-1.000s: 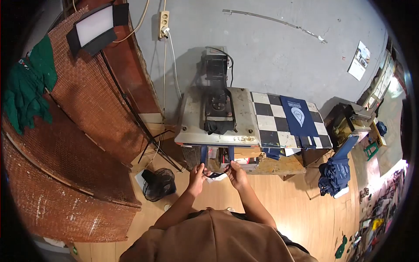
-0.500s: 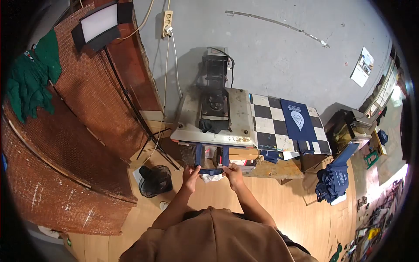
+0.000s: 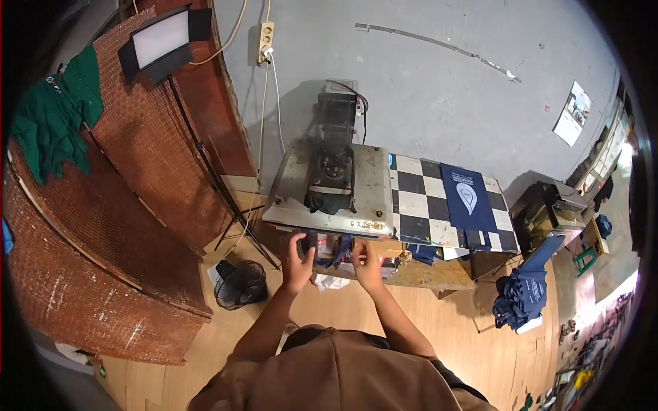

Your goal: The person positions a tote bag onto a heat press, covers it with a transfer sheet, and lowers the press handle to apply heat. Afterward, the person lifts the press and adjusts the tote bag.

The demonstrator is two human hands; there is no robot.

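Just below the front edge of the heat press (image 3: 329, 220) hang the dark blue fabric straps (image 3: 336, 251). My left hand (image 3: 299, 266) is at their left, its thumb and fingers apart, holding nothing. On the right, my right hand (image 3: 367, 266) is beside the straps with its fingers apart; nothing shows in its grasp. The press is lowered, and its plate hides what lies beneath it. A navy bag with a white print (image 3: 468, 198) lies flat on the checkered board (image 3: 412, 200) at the right.
A black fan (image 3: 240, 285) stands on the floor at the left, near the light's stand (image 3: 214, 179). Crumpled white material (image 3: 330, 281) is below my hands. Dark blue bags (image 3: 522, 296) are piled at the right. A woven screen (image 3: 103, 274) fills the left side.
Both hands have let go of the straps, which they held stretched down before. The straps have slackened and gathered nearer the press's edge. The view has shifted slightly.
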